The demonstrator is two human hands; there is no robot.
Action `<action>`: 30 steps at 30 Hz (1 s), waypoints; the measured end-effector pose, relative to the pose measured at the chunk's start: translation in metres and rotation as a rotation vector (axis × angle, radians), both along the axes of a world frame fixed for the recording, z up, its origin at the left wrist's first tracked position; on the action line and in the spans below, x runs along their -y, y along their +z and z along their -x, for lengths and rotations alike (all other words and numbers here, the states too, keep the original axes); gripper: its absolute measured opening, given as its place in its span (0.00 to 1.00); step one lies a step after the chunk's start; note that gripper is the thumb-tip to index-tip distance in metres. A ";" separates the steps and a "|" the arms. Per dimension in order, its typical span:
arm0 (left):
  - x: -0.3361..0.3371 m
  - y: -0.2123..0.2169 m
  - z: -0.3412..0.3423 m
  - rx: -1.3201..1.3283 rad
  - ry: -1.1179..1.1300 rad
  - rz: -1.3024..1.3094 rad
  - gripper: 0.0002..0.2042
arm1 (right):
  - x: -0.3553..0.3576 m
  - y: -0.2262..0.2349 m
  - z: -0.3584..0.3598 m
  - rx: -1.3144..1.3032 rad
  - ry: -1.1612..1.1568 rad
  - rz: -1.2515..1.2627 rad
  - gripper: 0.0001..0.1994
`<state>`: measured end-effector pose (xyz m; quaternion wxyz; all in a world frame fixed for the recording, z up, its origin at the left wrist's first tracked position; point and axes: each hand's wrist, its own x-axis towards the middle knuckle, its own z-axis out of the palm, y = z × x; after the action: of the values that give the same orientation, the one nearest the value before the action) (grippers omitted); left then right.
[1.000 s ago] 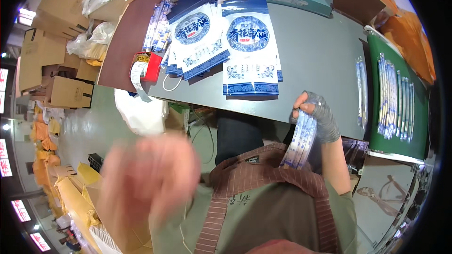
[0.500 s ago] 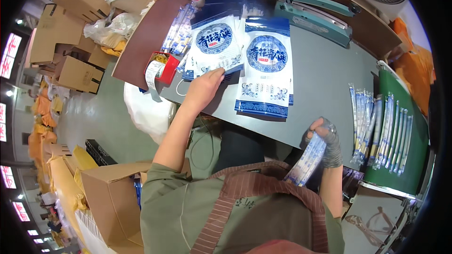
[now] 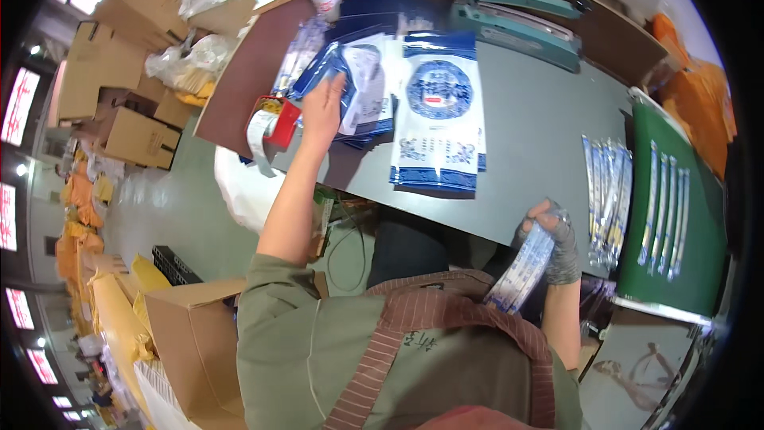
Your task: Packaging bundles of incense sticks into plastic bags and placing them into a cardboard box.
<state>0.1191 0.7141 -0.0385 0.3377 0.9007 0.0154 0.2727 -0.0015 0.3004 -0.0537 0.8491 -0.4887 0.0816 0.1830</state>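
Observation:
My left hand (image 3: pixel 325 105) is closed on a blue-and-white plastic bag (image 3: pixel 362 84) at the left of the table. The bag is lifted and bent, its dark blue end turned over near the fingers; other such bags lie under it. To its right a printed bag (image 3: pixel 436 111) lies flat on a second one. At the table's front edge my right hand (image 3: pixel 551 231), in a grey fingerless glove, grips a bundle of wrapped chopsticks (image 3: pixel 519 271), held slanting close to my body. Its thumb side faces the table.
More wrapped chopsticks (image 3: pixel 609 203) lie at the table's right edge, and several rest on the green belt (image 3: pixel 700 215). A teal bag sealer (image 3: pixel 517 28) stands at the back. A red box with a label roll (image 3: pixel 282 123) sits at the left edge, by a cardboard box (image 3: pixel 191 342) below.
My left hand has moved up and left, bending the bag's near edge over. The right hand keeps its bundle. Fewer wrapped chopsticks show on the green belt, and the view has shifted slightly.

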 end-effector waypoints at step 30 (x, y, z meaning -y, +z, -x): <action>0.296 -0.030 0.106 -0.049 -0.803 -0.558 0.10 | 0.054 0.004 0.064 0.160 -0.203 -0.039 0.13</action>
<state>0.0130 0.4184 -0.0683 0.1616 0.8978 -0.3990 0.0934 -0.0652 0.2468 -0.0496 0.8765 -0.4743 0.0589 0.0580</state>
